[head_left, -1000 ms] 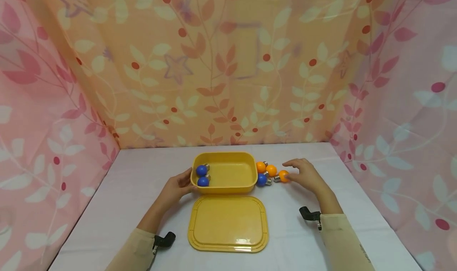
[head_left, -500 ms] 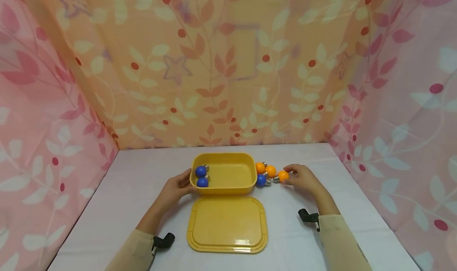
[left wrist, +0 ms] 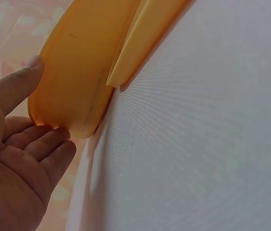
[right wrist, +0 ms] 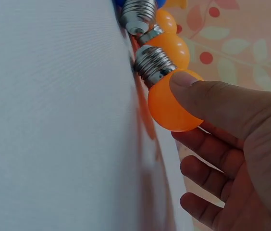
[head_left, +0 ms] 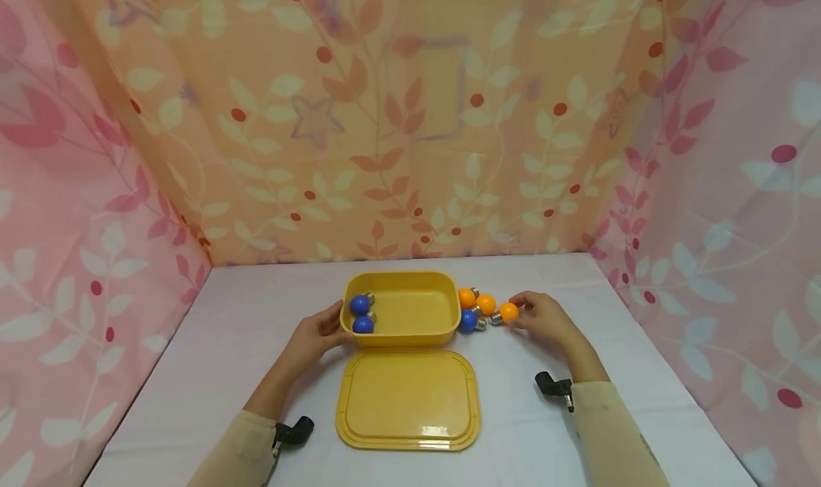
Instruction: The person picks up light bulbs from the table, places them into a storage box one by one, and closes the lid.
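Right hand first: thumb and forefinger pinch a round orange light bulb with a silvery screw base, its base pointing toward the box; I can't tell whether it is clear of the white-covered table. Across from it, the left hand holds the left end of a yellow plastic box with rounded corners, thumb and fingers spread around that end. Inside, by that same end, lie two round blue bulbs. Just beyond the box's right end, two more orange bulbs and another blue bulb sit clustered on the table. Nearer the person, a flat yellow rounded-rectangular lid lies just in front of the box.
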Demonstrator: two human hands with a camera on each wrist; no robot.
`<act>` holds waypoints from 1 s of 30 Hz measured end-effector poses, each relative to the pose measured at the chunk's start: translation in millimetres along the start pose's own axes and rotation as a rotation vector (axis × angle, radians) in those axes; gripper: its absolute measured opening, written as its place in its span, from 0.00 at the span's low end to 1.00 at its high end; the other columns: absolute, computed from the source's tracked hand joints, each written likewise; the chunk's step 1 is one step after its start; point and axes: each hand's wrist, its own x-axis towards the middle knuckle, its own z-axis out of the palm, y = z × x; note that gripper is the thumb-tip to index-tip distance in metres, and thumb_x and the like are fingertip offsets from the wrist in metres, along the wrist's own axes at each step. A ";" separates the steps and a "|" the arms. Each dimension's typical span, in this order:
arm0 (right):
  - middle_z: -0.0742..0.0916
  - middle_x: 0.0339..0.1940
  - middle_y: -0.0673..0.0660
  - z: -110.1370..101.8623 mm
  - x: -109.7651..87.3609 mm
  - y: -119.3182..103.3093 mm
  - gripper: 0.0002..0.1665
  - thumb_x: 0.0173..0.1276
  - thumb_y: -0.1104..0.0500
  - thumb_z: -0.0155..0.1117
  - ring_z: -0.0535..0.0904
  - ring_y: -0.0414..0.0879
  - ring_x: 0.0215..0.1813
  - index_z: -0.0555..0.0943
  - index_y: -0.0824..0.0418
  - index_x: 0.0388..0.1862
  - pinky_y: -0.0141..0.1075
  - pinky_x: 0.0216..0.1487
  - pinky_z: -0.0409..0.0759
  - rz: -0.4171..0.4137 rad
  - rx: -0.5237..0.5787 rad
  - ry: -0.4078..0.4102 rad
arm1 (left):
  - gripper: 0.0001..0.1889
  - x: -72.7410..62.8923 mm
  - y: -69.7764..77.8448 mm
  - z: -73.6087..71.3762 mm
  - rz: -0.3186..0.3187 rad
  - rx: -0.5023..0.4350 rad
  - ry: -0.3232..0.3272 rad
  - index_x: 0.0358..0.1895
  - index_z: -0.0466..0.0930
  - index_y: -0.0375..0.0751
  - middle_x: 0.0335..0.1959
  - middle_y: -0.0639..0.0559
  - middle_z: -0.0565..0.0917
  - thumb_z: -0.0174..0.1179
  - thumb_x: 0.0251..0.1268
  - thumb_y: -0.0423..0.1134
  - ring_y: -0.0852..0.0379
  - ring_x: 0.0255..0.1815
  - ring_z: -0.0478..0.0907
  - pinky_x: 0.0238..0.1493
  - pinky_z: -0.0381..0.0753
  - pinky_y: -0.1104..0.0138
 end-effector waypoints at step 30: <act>0.83 0.60 0.57 -19.7 -11.7 -41.2 0.29 0.62 0.45 0.78 0.73 0.62 0.63 0.83 0.51 0.60 0.63 0.64 0.75 -0.184 0.032 0.115 | 0.45 3.0 -1.2 0.8 -0.005 0.005 0.004 0.81 0.58 0.44 0.78 0.46 0.67 0.73 0.64 0.45 0.47 0.76 0.68 0.66 0.77 0.62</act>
